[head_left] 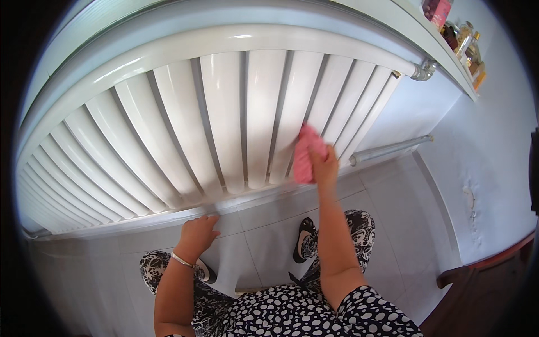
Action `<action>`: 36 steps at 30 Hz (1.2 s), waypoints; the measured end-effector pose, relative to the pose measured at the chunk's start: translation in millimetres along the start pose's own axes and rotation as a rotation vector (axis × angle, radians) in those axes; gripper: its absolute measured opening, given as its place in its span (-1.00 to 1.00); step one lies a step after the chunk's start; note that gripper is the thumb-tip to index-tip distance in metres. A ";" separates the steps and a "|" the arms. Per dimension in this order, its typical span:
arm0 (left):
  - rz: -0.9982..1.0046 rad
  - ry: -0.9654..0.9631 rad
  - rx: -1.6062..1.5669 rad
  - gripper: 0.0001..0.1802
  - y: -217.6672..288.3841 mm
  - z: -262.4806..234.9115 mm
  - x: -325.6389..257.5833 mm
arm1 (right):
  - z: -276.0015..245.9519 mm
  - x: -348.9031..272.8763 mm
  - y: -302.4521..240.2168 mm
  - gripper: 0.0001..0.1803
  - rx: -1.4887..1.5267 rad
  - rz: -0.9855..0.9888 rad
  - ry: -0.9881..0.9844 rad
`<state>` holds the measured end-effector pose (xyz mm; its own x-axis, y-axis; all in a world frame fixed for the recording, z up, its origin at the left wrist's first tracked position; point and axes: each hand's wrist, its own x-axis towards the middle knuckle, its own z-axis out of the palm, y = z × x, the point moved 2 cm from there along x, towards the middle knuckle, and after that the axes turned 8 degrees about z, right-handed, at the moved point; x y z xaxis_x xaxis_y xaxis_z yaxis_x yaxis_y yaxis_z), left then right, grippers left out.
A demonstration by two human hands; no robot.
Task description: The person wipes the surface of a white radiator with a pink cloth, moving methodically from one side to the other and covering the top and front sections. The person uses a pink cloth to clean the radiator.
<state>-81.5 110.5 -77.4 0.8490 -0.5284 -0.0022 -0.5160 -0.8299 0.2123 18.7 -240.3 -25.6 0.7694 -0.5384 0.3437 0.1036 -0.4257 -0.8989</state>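
A pink cloth (307, 157) is gripped in my right hand (325, 167), which presses it against the lower part of a white radiator (262, 112) with upright columns. The cloth lies over columns toward the radiator's right end and bunches around my fingers, hiding part of them. My left hand (197, 235) hangs over the floor in front of the radiator's bottom edge, empty, its fingers loosely bent and the thumb standing apart. A silver bangle (181, 260) circles that wrist.
Above the radiator runs a white ledge (387, 18), with several bottles (470, 48) at its right end. A pipe (393, 150) runs low along the wall at right. Dark red wooden furniture (483, 292) stands at lower right. Grey tiles (269, 247) cover the floor beneath my feet.
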 end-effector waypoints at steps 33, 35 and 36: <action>0.054 -0.088 -0.008 -0.53 21.7 -15.5 0.9 | 11.4 -1.0 115.7 -0.71 -0.243 0.113 0.037; 0.065 -0.060 0.005 -0.55 19.2 -13.3 -0.4 | 16.2 -5.4 130.4 -0.71 -0.273 0.121 0.028; 0.070 -0.029 0.017 -0.56 15.1 -9.6 -4.0 | 20.8 -9.5 134.1 -0.70 -0.299 0.143 0.011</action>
<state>-91.5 101.8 -64.7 0.8071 -0.5902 -0.0160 -0.5762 -0.7933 0.1966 38.4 -277.2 -155.1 0.7556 -0.6153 0.2247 -0.1957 -0.5394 -0.8190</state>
